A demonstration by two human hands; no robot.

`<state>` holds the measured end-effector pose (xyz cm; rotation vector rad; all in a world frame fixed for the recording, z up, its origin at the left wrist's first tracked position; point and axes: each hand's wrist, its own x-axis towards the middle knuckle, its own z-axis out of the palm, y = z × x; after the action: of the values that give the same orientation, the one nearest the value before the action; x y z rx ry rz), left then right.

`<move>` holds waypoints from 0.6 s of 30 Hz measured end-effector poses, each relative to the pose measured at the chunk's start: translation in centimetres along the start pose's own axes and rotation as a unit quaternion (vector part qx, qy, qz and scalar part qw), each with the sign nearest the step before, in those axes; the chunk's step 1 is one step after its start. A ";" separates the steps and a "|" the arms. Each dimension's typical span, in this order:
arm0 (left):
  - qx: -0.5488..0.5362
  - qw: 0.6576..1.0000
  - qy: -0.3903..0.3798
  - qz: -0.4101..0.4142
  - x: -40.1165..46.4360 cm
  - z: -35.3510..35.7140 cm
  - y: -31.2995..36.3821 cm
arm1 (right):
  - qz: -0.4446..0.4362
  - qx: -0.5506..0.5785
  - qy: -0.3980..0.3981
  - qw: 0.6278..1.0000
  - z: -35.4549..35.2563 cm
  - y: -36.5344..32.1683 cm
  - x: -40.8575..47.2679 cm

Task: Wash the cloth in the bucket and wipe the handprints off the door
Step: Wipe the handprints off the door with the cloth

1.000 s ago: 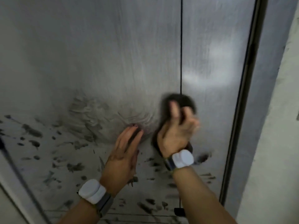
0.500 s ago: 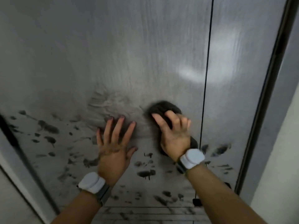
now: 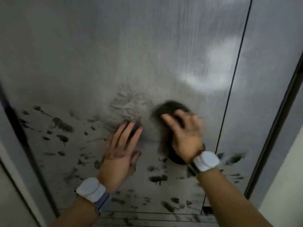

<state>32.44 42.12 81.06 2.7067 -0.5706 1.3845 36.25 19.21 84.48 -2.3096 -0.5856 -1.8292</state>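
Two brushed-metal panels make up the door (image 3: 147,54), divided by a dark vertical seam right of centre, with a dark frame (image 3: 272,128) along the right edge and a pale wall (image 3: 285,185) beyond it. I note a bright patch of reflected light on the upper right of the left panel. Dark handprints (image 3: 62,125) and smudges cover the lower part of the door from its left edge across past the seam; the upper part reads clean, with a greyish smeared patch (image 3: 127,104) near mid-height.

My right hand (image 3: 185,133) presses the dark cloth (image 3: 170,108) flat against the left panel, just left of the seam, fingers spread over it; the hand is motion-blurred, so I cannot tell whether the fingers curl round the cloth. My left hand (image 3: 119,154) lies flat on the door just beside it, fingers straight, holding nothing. Each wrist carries a white band (image 3: 90,189). I can read no writing or markings anywhere.
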 end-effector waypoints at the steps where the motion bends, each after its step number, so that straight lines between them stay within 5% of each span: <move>1: 0.001 1.000 0.005 -0.005 -0.2 -0.2 -0.8 | 0.060 -0.007 0.034 0.998 -0.8 1.9 -0.1; 4: 0.051 0.998 0.008 -0.032 0.0 -0.3 -3.0 | 0.306 0.005 0.190 0.933 -1.5 3.4 1.8; 6: 0.070 0.997 0.003 -0.038 0.2 0.3 -3.2 | 0.338 -0.012 0.193 0.921 0.4 -0.2 3.2; 9: 0.067 0.997 0.016 -0.033 0.1 0.9 -3.4 | 0.129 -0.013 0.043 0.991 2.7 -6.3 3.0; 11: 0.074 0.997 0.019 -0.027 -0.1 0.9 -3.7 | -0.027 -0.002 -0.039 0.999 2.3 -4.8 2.2; 13: 0.070 0.997 0.024 -0.025 -0.2 0.6 -4.0 | -0.083 -0.016 -0.027 0.996 0.8 -1.2 2.2; 15: 0.059 0.998 0.031 -0.023 0.0 0.6 -3.6 | 0.063 -0.011 0.063 0.996 -0.7 1.8 3.0; 18: 0.048 0.998 0.041 -0.026 -0.1 0.8 -3.5 | 0.285 -0.014 0.178 0.942 0.7 -1.7 5.2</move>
<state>34.24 45.29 80.87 2.7003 -0.4365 1.5390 37.16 22.13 89.08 -1.8150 0.1511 -1.8725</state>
